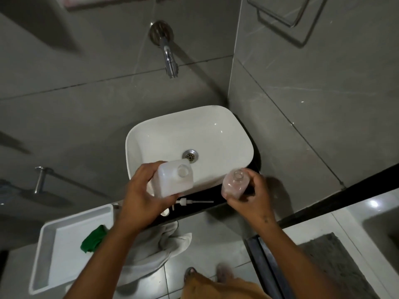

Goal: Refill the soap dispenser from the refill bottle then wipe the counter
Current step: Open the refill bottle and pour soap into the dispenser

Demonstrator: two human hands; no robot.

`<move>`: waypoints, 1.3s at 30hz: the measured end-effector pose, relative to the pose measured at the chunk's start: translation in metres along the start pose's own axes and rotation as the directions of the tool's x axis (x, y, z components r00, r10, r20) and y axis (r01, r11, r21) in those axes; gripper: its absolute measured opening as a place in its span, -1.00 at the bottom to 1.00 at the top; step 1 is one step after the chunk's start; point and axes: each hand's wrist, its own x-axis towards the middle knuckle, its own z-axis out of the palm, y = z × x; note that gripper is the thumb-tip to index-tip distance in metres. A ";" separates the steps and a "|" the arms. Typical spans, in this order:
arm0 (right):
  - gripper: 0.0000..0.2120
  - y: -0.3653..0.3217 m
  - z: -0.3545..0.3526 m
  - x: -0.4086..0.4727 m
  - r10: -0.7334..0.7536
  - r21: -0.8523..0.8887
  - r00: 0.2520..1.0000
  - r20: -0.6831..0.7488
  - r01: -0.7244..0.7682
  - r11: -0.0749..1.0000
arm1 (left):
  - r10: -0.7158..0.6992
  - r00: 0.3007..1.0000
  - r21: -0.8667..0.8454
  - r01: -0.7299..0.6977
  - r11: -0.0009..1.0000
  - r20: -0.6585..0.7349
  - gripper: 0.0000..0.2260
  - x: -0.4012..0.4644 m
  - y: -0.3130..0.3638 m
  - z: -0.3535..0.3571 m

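Observation:
My left hand [140, 190] grips a white translucent refill bottle [172, 180], its mouth uncapped and facing up, over the near edge of the white sink [237, 134]. My right hand [252, 197] holds the clear pinkish soap dispenser bottle [234, 183], also with its neck uncovered, to the right of the refill bottle. The two bottles are apart. The dispenser's white pump head [190, 202] lies on the black counter [207, 195] between my hands. A green cloth [92, 239] sits in a white tray [49, 255] at lower left.
A chrome wall tap [169, 59] sticks out above the sink. A white towel [159, 244] hangs below the counter's front edge. Grey tiled walls close in on both sides; a metal rail [41, 180] is at left. Floor tiles and my feet show below.

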 end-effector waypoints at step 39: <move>-0.21 -0.078 0.003 0.009 -0.145 -0.144 0.955 0.258 0.187 0.972 | 0.309 0.944 0.638 -0.310 0.705 0.117 -0.29 0.040 0.076 -0.024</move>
